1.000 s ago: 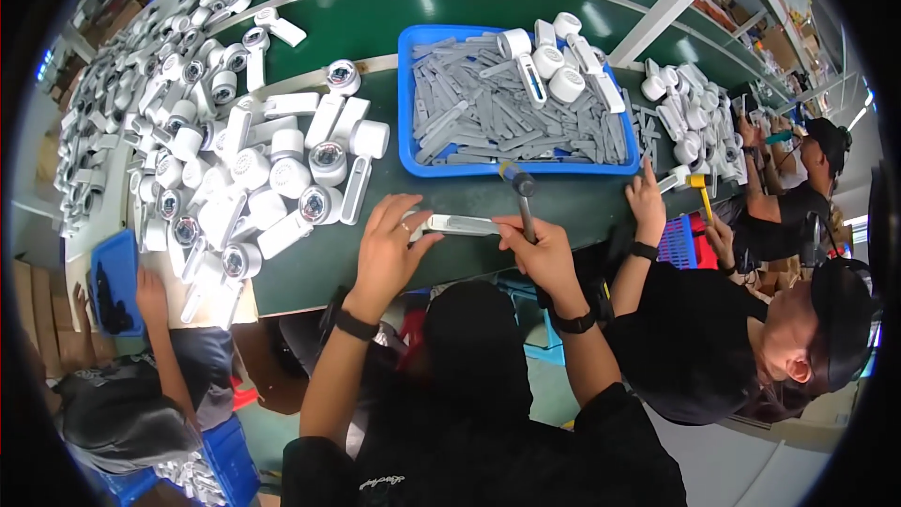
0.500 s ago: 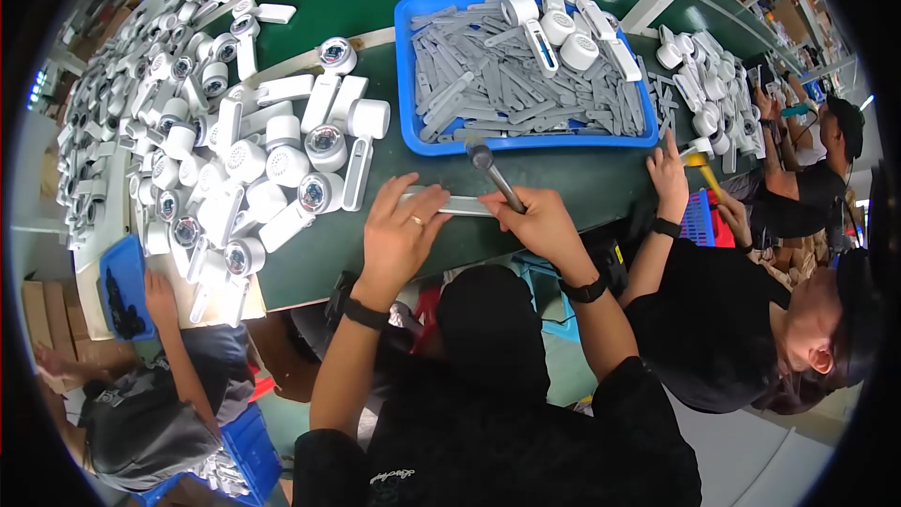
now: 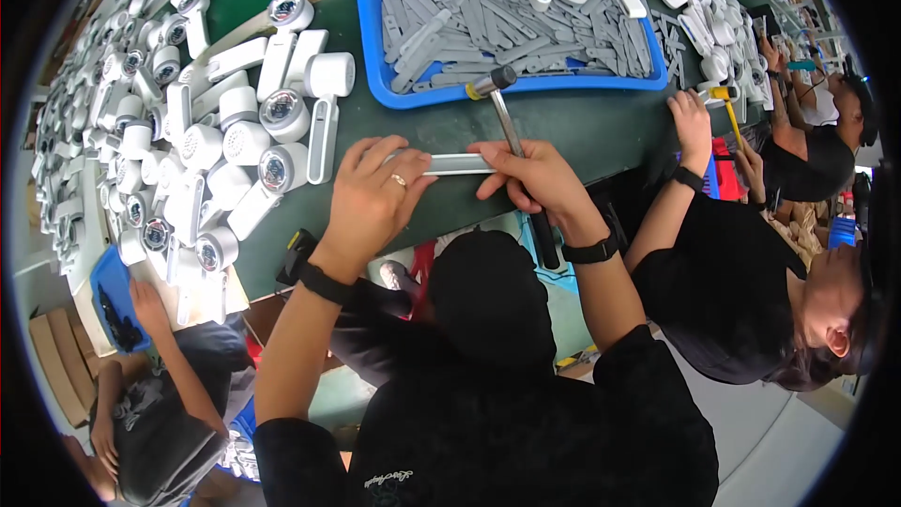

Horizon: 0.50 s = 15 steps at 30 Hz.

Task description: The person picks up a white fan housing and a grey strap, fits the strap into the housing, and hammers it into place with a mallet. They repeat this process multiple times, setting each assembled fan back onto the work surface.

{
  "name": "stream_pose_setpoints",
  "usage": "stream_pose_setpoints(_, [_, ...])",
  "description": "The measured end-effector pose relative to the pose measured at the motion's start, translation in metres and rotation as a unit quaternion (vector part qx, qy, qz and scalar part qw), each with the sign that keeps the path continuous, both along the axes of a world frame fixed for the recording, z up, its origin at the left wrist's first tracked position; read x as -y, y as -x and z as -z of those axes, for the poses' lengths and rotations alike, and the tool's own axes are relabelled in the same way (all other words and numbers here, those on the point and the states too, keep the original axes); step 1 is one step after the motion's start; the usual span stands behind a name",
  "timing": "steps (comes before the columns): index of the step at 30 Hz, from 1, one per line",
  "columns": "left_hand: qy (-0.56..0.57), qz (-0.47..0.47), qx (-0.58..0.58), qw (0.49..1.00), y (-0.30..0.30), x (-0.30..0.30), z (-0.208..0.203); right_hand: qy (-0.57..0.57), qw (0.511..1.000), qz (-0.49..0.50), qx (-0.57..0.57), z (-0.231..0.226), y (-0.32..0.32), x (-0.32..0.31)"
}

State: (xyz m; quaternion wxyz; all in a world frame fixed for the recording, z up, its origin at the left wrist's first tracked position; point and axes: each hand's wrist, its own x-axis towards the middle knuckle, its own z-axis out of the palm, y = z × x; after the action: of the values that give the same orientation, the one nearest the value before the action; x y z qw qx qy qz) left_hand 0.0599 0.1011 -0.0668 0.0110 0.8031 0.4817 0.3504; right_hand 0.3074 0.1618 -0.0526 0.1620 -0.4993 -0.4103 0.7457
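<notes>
A white handle piece with a grey strip along its face lies level between my hands over the green worktop. My left hand closes over its left end, fingers wrapped across, so whatever is at that end is hidden. With thumb and fingertips, my right hand touches the other end. The same hand also holds a hammer, its metal shaft slanting up past the thumb, black grip below the palm. The hammer's black and yellow head stands just short of the blue tray.
Loose grey strips fill the tray, with several white round-headed handheld devices on top. Many more such devices are heaped at left. A co-worker's hand rests at the right, near a yellow hammer. Another worker's arm reaches in lower left.
The view has shifted, and the tray now sits higher. The hammer has turned more upright in my right hand, its head clear above the handle piece and its black grip now visible.
</notes>
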Motion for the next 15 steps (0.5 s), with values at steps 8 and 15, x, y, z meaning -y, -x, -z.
stream_pose_setpoints(8, [-0.014, -0.010, -0.024, 1.000, -0.003, 0.004, 0.011, -0.067, 0.996, 0.044, 0.047, 0.004, 0.010, 0.012])
stream_pose_setpoints(15, [-0.023, 0.023, -0.058, 0.998, -0.019, -0.004, -0.009, -0.099, 0.993, 0.058, 0.043, 0.005, 0.009, 0.015])
